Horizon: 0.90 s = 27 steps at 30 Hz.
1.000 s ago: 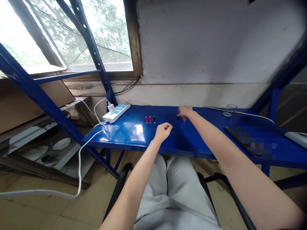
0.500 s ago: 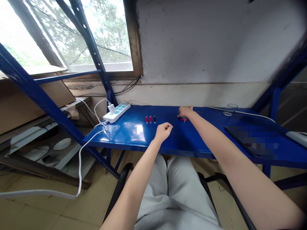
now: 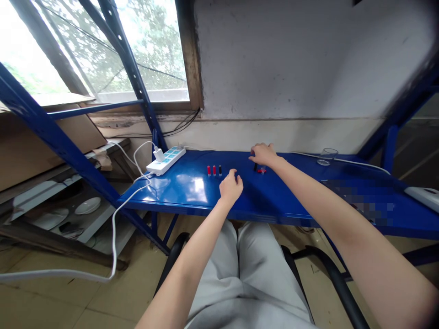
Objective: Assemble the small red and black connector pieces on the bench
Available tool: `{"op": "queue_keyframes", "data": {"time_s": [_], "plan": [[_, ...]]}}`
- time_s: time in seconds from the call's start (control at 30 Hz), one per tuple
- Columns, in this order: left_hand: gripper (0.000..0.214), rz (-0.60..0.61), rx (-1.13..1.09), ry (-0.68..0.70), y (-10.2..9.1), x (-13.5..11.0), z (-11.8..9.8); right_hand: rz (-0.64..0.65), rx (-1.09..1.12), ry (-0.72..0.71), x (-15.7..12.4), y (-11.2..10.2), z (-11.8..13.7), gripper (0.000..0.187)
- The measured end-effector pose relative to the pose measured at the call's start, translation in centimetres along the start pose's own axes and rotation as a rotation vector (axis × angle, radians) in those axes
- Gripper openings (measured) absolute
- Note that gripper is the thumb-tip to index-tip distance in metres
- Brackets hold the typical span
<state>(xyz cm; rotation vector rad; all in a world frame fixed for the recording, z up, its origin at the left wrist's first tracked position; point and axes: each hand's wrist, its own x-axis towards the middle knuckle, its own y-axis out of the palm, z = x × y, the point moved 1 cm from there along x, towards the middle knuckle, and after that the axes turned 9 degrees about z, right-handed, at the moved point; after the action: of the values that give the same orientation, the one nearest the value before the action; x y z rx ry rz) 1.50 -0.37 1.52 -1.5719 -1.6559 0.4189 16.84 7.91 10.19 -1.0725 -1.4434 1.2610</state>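
On the blue table (image 3: 178, 185) three small clear pieces with coloured caps stand upright in a row: a red-capped one (image 3: 209, 170), a second red-capped one (image 3: 214, 169) and a black-capped one (image 3: 220, 169). Just right of this row hovers my left hand (image 3: 231, 187), empty, its fingers loosely apart. Farther right, my right hand (image 3: 263, 154) is over another black-capped piece (image 3: 255, 167) and a red-capped piece (image 3: 261, 171) that lies on its side. Its fingers are spread, with nothing visible in them. Part of that group is hidden under the hand.
A white power strip (image 3: 166, 161) with a plug and cable is at the table's left end. To the right are a clear glass (image 3: 328, 156), a blurred-out dark flat object (image 3: 360, 201) and a white object (image 3: 423, 197). A white cable runs along the wall.
My right hand has risen a little and shifted left, uncovering more of the capped pieces below it. My left hand has uncurled and moved slightly left and up.
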Motion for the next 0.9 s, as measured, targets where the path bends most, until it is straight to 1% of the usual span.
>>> {"op": "queue_keyframes", "data": {"time_s": [0.1, 0.17, 0.23, 0.3, 0.4, 0.5, 0.6, 0.73, 0.83, 0.9], "plan": [[0.050, 0.011, 0.111, -0.060, -0.8, 0.0, 0.0, -0.225, 0.124, -0.099, -1.9, -0.7, 1.3, 0.023], [0.059, 0.045, 0.174, -0.097, -1.4, 0.2, 0.3, -0.364, 0.230, -0.132, -3.5, -0.7, 2.2, 0.027], [0.065, 0.074, 0.221, -0.121, -2.0, 0.4, 0.7, -0.469, 0.337, -0.126, -5.1, -0.1, 3.0, 0.030], [0.067, 0.090, 0.249, -0.133, -2.4, 0.7, 0.9, -0.532, 0.421, -0.095, -6.5, 0.7, 3.6, 0.034], [0.066, 0.121, 0.276, -0.142, -2.6, 1.3, 0.9, -0.552, 0.512, -0.045, -8.1, 2.6, 4.2, 0.039], [0.062, 0.154, 0.318, -0.167, -2.3, 2.1, 0.9, -0.577, 0.549, -0.005, -8.8, 4.7, 4.5, 0.043], [0.062, 0.183, 0.372, -0.207, -1.9, 2.8, 1.2, -0.558, 0.554, -0.039, -8.9, 6.3, 4.6, 0.044], [0.062, 0.181, 0.433, -0.200, -1.4, 3.2, 1.6, -0.518, 0.578, -0.119, -8.9, 7.2, 4.8, 0.039], [0.056, 0.139, 0.431, -0.156, -1.1, 3.3, 1.8, -0.508, 0.618, -0.154, -8.8, 7.4, 4.8, 0.035], [0.051, 0.118, 0.405, -0.120, -1.1, 3.4, 1.9, -0.512, 0.646, -0.153, -8.9, 7.4, 4.8, 0.034]]}}
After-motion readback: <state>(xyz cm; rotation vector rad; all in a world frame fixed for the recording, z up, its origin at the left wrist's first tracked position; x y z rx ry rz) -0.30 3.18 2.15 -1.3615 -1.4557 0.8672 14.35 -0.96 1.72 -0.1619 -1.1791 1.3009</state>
